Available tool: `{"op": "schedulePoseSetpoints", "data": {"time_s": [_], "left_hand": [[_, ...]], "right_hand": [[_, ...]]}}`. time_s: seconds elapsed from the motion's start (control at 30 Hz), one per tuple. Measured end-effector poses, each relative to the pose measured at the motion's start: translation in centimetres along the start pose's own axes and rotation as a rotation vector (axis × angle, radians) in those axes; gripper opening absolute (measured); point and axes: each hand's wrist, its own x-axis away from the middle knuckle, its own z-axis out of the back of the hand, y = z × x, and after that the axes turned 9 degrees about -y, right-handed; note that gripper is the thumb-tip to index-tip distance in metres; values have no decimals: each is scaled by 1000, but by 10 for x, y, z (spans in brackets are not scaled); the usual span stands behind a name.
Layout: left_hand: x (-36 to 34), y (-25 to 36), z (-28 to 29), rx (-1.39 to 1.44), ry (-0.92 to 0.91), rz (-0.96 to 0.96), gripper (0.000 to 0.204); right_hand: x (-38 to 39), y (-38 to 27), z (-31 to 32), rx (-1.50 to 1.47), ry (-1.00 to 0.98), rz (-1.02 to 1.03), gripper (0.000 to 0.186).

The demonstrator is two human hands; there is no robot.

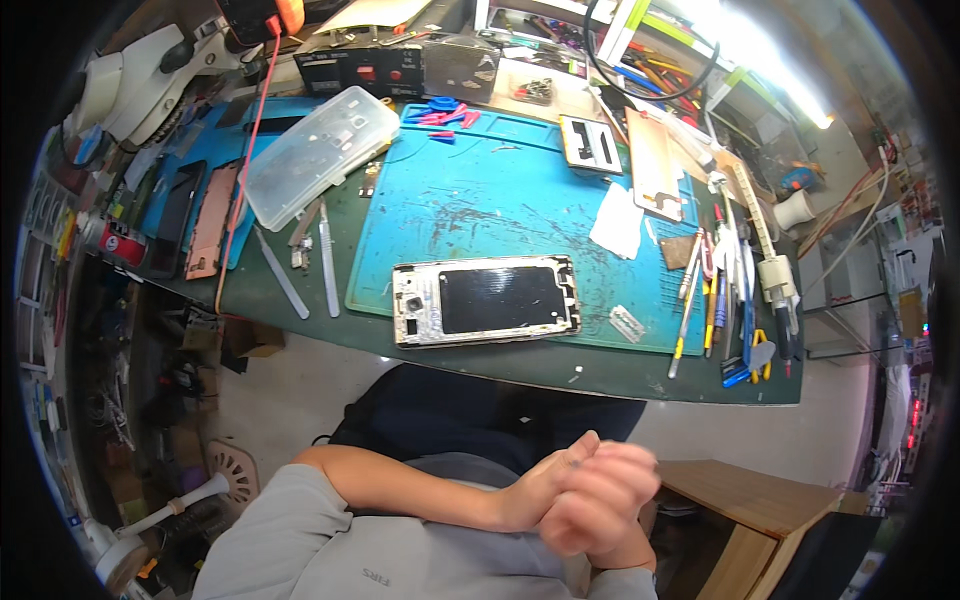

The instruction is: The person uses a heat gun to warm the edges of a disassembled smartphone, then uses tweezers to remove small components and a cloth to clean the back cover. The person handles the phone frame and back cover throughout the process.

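In front of my body, below the desk edge, my left hand [535, 490] meets my right hand [605, 500]. The right fingers are curled and slightly blurred, and whatever they may hold is hidden. They cover most of the left hand's fingers, leaving its thumb in sight. Nearest on the desk lies an opened phone body [485, 300], flat on the blue silicone mat [460, 200], with a dark rectangular middle and worn pale frame. A razor blade [627, 323] lies to its right, below a white tissue [615, 220].
Left are tweezers [330, 275], a clear plastic case [320, 155], a copper-coloured panel [210, 220] and a microscope [130, 85]. Pens and tools [720, 300] line the mat's right side. A black instrument box [350, 70] stands behind. A wooden cabinet [750, 495] is low at right.
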Motion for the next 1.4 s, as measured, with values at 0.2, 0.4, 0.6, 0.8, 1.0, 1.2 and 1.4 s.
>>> {"op": "schedulePoseSetpoints", "data": {"time_s": [0.2, 0.4, 0.6, 0.8, 1.0, 1.2, 1.4], "left_hand": [[-3, -7, -22, -350, 417, 225, 61], [24, 26, -44, -914, 441, 700, 62], [4, 70, -87, -1404, 485, 847, 64], [59, 104, -105, -1526, 747, 812, 55], [61, 108, -106, -1558, 806, 912, 50], [46, 106, -105, -1592, 731, 951, 44], [37, 101, -106, -1585, 634, 947, 42]], "right_hand": [[-2, 18, 17, 165, 227, 76, 16], [-93, 140, 35, 597, -31, -193, 19], [-160, 213, 1, 662, -372, -716, 51], [-180, 220, -18, 595, -597, -972, 50], [-178, 229, -13, 634, -604, -901, 60], [-192, 212, 4, 638, -505, -944, 67], [-141, 227, 58, -10, -137, -884, 67]]}}
